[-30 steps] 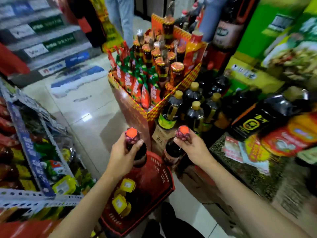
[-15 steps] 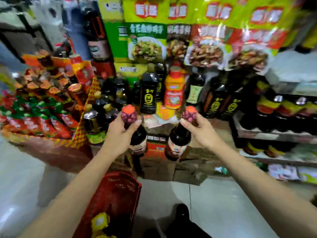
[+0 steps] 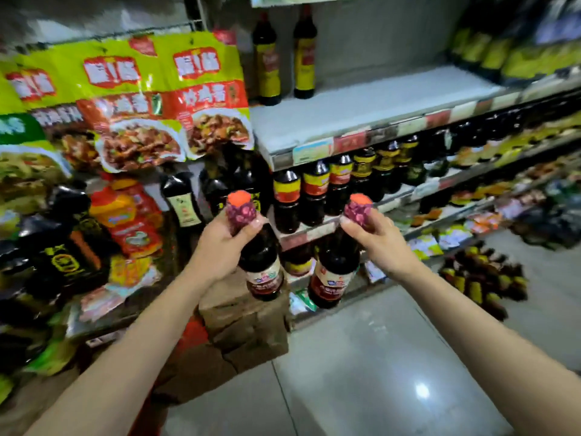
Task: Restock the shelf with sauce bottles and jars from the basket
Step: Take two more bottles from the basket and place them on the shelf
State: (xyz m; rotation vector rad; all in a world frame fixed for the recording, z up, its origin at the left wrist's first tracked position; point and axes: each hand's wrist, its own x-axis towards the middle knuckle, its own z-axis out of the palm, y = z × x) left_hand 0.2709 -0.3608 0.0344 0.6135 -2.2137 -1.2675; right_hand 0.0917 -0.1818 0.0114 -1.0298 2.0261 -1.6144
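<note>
1. Sauce bottles, two, dark with orange caps and purple-patterned neck wraps, held up side by side in front of the shelving, clear of any surface.
2. Left bottle point(image 3: 262, 262) gripped at the neck by left hand point(image 3: 220, 247), fingers wrapped round the wrap just below the cap; hung upright.
3. Right bottle point(image 3: 334, 272) clasped at the neck by right hand point(image 3: 382, 243); tilted slightly, base swung toward the left bottle, the two just apart.
4. Upper shelf point(image 3: 361, 105) mostly bare and white, with only two tall bottles point(image 3: 284, 58) standing near its back left corner.
5. Row of red-labelled dark bottles point(image 3: 314, 193) packed along the front edge of the shelf below, behind both caps.
6. Yellow-green seasoning packets point(image 3: 141, 99) hung at the left, above large dark jugs point(image 3: 63, 256).
7. Cardboard box point(image 3: 245, 325) sat on the floor under the left bottle; print on it blurred, possibly torn at one side.
8. Grey tiled floor point(image 3: 393, 372) glossy beneath the right forearm.
</note>
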